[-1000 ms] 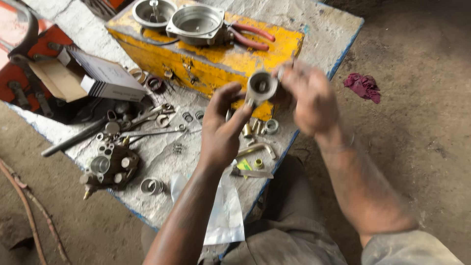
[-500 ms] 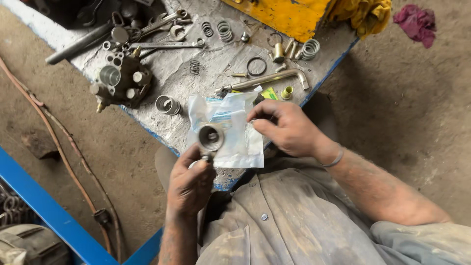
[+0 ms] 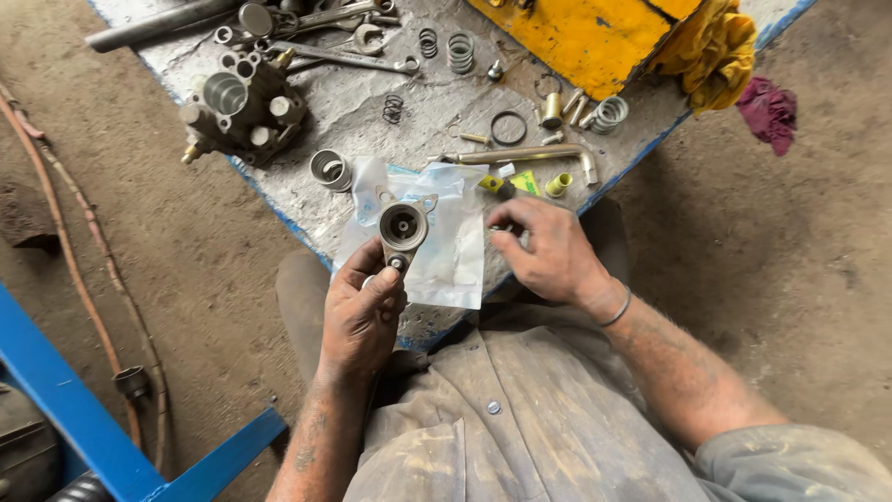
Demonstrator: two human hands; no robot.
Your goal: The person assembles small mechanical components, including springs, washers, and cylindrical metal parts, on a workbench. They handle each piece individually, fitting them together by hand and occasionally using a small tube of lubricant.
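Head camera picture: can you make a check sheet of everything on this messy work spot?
Surface: grey sheet on the ground, dirty.
Job's things: round metal part over a clear plastic bag.
Clutter: pump block, springs, wrenches, ring, brass tube, yellow box.
Hands: left hand grips the part; right hand empty, at the bag's edge.
Cables: hose on the dirt.
Surroundings: dirt floor, blue frame, red rag.

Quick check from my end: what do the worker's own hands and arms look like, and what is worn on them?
Both hands are bare, with no gloves, and smeared with dark grease. The left hand and its forearm are grimy, with no band showing. The right hand has a thin metal bangle at the wrist. The grey work shirt is stained, its sleeves ending near the elbows.
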